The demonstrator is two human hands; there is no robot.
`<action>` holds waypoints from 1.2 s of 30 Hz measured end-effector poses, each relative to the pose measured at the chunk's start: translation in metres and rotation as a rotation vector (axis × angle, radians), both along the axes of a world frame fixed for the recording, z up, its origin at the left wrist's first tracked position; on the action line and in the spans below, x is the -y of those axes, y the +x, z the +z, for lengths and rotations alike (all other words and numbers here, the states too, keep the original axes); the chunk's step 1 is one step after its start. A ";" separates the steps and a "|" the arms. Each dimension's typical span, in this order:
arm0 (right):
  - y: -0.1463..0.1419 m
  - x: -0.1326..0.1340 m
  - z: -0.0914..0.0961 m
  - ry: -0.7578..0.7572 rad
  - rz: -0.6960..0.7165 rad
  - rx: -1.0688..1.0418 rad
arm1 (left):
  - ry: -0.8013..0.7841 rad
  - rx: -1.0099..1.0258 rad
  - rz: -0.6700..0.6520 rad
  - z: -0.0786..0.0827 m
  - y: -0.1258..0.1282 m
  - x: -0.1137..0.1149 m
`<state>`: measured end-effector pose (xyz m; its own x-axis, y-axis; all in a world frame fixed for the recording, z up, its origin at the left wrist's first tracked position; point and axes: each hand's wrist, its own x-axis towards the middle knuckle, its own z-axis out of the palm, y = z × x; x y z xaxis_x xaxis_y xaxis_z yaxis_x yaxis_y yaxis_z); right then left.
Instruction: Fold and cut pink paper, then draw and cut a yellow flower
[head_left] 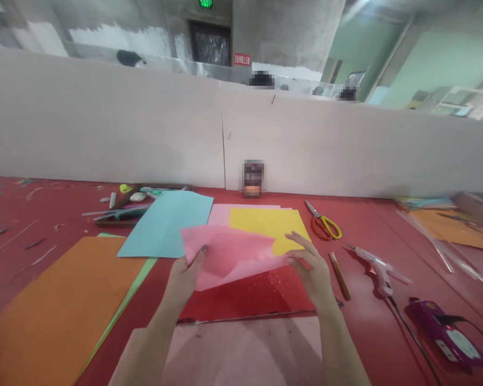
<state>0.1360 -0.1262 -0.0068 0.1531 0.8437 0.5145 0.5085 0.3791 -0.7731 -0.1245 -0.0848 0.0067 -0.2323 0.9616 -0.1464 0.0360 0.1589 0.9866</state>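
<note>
A pink sheet of paper [233,254] is held up, slightly bent, over the middle of the table. My left hand [189,271] grips its left edge, thumb on top. At the paper's right corner is my right hand [308,262], its thumb and lower fingers pinching the edge while the upper fingers stretch outward. Behind the pink sheet lies a yellow sheet [265,220], partly covered, on top of more pink paper [221,214]. A light blue sheet [165,225] sits to the left. Below the held paper is a glossy red board [245,297].
Scissors [322,220], a brown stick-shaped tool [340,276], a glue gun [378,268] and a purple power strip [445,332] lie on the right, with cords. Orange paper [60,300] covers the left. A tray [121,222] of tools stands behind it. A white partition [145,123] borders the table.
</note>
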 end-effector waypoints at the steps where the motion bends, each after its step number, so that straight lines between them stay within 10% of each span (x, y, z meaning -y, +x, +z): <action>1: 0.002 0.000 0.001 0.001 -0.025 -0.027 | 0.022 0.042 0.050 -0.001 0.002 0.000; 6: 0.011 0.003 0.005 -0.036 -0.059 -0.151 | 0.046 0.223 0.147 -0.021 0.009 -0.004; 11: 0.014 0.003 0.007 -0.413 -0.057 -0.159 | 0.016 0.104 -0.136 -0.049 0.019 -0.012; 16: 0.017 -0.004 -0.009 -0.567 0.101 -0.078 | 0.217 -0.257 -0.109 -0.035 0.024 -0.001; 25: 0.020 -0.006 -0.014 -0.602 0.073 -0.075 | 0.326 -0.412 -0.663 -0.029 0.016 0.005; 32: 0.022 -0.006 -0.018 -0.558 0.107 -0.073 | 0.321 -0.503 -0.766 -0.031 0.016 0.008; 36: 0.024 -0.009 -0.021 -0.396 -0.147 -0.110 | 0.279 -0.370 -0.717 -0.030 0.018 0.009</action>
<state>0.1602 -0.1175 -0.0276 0.3222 0.9377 0.1299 0.4415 -0.0275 -0.8968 -0.1063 -0.0941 -0.0235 0.4599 0.8841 0.0827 0.3630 -0.2722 0.8911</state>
